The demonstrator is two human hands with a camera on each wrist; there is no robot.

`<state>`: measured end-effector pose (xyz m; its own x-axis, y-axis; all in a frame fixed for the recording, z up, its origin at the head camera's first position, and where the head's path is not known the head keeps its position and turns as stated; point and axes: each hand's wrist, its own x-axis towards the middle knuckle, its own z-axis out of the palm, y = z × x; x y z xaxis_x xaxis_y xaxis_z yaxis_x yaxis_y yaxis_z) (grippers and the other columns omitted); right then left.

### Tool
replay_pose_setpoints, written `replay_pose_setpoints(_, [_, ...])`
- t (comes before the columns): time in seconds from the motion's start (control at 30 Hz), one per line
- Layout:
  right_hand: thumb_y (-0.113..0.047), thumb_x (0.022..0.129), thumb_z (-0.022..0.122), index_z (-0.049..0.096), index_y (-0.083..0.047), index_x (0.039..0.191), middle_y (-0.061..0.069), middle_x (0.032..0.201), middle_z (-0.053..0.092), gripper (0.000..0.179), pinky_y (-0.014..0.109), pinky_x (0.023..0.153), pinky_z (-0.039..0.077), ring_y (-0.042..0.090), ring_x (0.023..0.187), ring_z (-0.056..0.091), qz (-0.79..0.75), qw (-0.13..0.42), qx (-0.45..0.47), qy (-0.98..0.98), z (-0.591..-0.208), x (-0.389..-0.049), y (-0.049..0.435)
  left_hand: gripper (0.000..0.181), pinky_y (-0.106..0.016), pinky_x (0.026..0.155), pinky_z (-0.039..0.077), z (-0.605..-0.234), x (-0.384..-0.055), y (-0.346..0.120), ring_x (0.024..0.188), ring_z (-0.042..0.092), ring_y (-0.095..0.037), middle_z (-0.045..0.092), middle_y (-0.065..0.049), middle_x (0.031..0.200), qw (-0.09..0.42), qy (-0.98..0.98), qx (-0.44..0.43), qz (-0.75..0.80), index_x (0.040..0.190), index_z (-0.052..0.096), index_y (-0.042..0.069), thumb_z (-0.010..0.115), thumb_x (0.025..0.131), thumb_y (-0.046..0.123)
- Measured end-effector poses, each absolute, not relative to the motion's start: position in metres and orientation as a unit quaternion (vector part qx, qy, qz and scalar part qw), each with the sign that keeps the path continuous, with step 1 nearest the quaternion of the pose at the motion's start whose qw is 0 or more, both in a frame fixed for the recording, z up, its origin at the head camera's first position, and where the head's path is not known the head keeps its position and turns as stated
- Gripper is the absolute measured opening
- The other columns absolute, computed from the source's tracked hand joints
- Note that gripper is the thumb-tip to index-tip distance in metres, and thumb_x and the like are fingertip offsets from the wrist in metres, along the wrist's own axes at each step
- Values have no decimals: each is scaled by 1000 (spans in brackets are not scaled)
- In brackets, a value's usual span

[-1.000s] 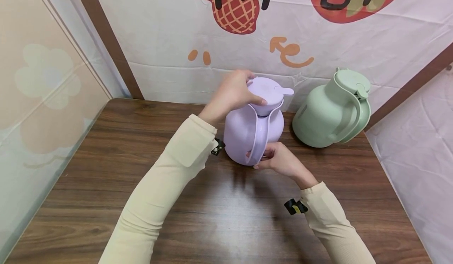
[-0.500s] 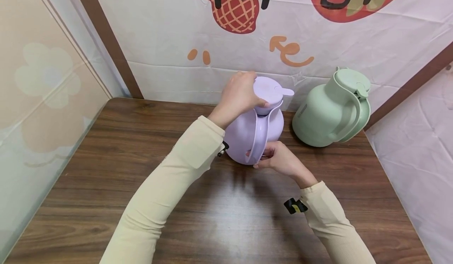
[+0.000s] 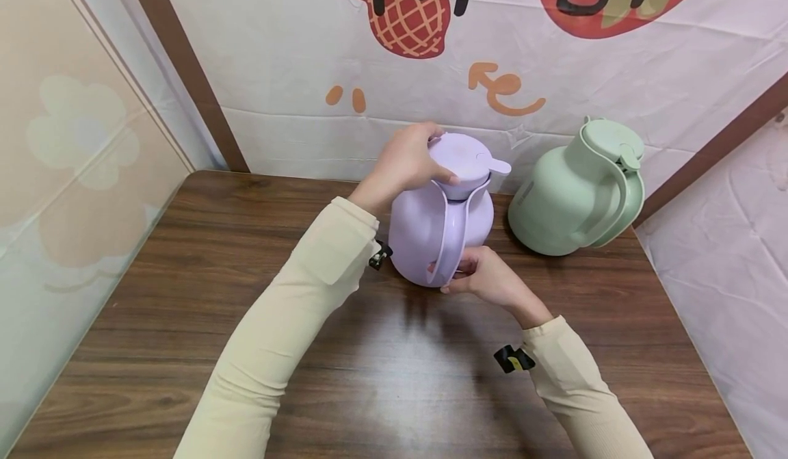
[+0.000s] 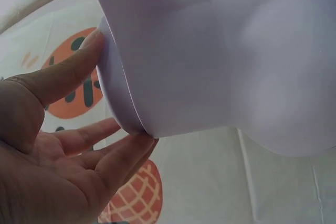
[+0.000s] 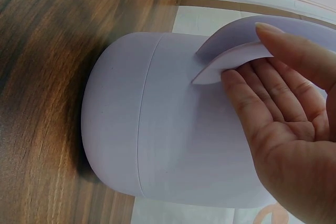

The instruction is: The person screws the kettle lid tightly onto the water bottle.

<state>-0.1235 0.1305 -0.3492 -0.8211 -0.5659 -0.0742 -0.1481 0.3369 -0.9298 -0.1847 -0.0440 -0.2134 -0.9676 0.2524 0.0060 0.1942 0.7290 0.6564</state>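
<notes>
A lilac thermos jug [image 3: 409,233] stands upright on the wooden table [image 3: 215,295], its handle [image 3: 452,233] turned toward me. My left hand [image 3: 403,158] grips the jug's round lid [image 3: 470,161], thumb on the near side and fingers round the far side. In the left wrist view, its thumb and fingertips press the edge of the lid [image 4: 113,85] at the jug's neck. Low on the handle, my right hand [image 3: 492,278] holds on with its fingers passed through the loop. The right wrist view shows the thumb over the handle [image 5: 231,38] and fingers curled beneath.
A green thermos jug [image 3: 557,199] stands to the right of the lilac one, near the back edge. A printed fabric wall [image 3: 277,137] rises directly behind the table, and more fabric closes off the left and right sides.
My left hand shifted right round the lid, then came back left. The lid's tab has turned slightly toward me. The right hand and the jug body stay put.
</notes>
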Motion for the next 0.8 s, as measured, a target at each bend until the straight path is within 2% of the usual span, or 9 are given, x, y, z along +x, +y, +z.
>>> replay_pose_setpoints(0.3, [6, 72, 69, 64, 7, 105, 15, 101, 66, 33, 27, 75, 49, 12, 90, 62, -532, 199, -218, 793, -348, -122, 130, 68, -26, 92, 36, -217, -190, -53, 108, 50, -17, 56, -9, 121, 52, 898, 139, 415, 127, 50, 1, 80, 67, 10])
replay_pose_setpoints(0.8, [4, 72, 70, 65, 5, 105, 11, 100, 67, 34, 28, 75, 49, 14, 91, 62, -530, 201, -208, 798, -347, -121, 130, 67, -22, 94, 36, -221, -196, -64, 115, 49, -19, 52, -11, 126, 75, 861, 132, 485, 127, 49, -1, 78, 68, 1])
